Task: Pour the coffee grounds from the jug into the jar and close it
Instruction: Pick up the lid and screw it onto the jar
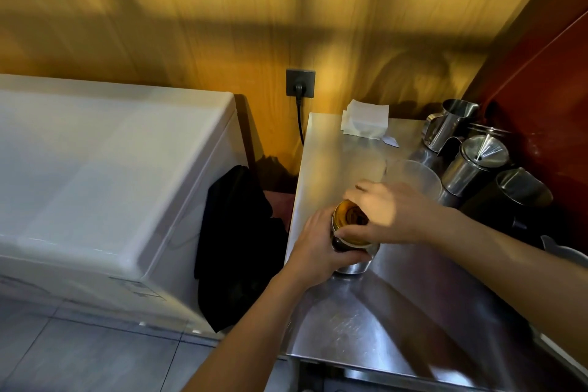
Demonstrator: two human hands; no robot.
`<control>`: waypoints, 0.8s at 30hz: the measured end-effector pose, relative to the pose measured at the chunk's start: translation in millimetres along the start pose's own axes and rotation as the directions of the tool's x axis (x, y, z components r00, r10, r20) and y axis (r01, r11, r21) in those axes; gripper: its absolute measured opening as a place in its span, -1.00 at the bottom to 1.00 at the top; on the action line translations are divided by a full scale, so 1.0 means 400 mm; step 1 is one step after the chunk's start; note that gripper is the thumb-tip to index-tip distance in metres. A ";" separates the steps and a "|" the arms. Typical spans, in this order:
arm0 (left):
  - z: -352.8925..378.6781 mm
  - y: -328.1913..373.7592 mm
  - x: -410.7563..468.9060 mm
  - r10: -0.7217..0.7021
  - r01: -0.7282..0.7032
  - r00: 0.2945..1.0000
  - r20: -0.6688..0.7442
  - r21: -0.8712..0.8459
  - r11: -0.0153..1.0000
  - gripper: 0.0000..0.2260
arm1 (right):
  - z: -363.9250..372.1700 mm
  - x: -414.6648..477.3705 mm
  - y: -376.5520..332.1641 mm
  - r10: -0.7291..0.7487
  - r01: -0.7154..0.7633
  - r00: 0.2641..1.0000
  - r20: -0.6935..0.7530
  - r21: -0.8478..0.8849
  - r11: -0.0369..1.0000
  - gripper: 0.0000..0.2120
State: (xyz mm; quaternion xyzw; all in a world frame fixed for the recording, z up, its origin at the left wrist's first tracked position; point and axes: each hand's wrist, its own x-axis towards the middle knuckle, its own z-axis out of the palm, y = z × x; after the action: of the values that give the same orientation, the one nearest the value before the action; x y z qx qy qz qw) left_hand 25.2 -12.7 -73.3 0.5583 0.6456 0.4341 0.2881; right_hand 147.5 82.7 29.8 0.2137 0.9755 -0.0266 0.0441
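The jar (353,266) stands near the left edge of the steel counter (397,328); its lower part looks shiny and its upper part dark. My left hand (315,251) wraps around the jar's left side. My right hand (391,213) comes over from the right, with its fingers curled on the rim of the golden lid (345,216) on top of the jar. Whether the lid is seated tight I cannot tell. Just behind my right hand a translucent plastic jug (416,177) stands upright, with nothing visible inside it.
Several steel pitchers (451,124) and a lidded steel pot (477,162) crowd the counter's right side against a red panel. A stack of white napkins (366,119) lies at the back. A white chest freezer (111,175) and dark cloth (238,242) are left of the counter.
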 end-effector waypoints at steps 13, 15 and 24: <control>-0.059 0.037 0.026 0.025 0.068 0.950 0.312 -0.286 0.956 -0.37 | 0.015 -0.033 0.010 -0.293 0.280 0.945 -0.147 -0.100 0.955 -0.41; -0.049 0.034 0.023 0.041 0.031 0.965 0.261 -0.266 0.963 -0.40 | 0.024 -0.032 0.010 -0.287 0.278 0.941 -0.177 -0.078 0.958 -0.43; 0.007 0.014 -0.005 -0.015 0.015 1.000 0.005 -0.025 1.000 -0.44 | 0.056 -0.028 0.012 -0.222 0.204 0.932 -0.288 -0.091 0.975 -0.39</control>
State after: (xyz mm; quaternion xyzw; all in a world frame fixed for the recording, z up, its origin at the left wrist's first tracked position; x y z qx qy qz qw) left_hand 30.6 -13.8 -69.8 0.5509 0.6435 0.4388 0.2996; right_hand 161.3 80.7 8.5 0.1069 0.9888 0.0304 -0.0995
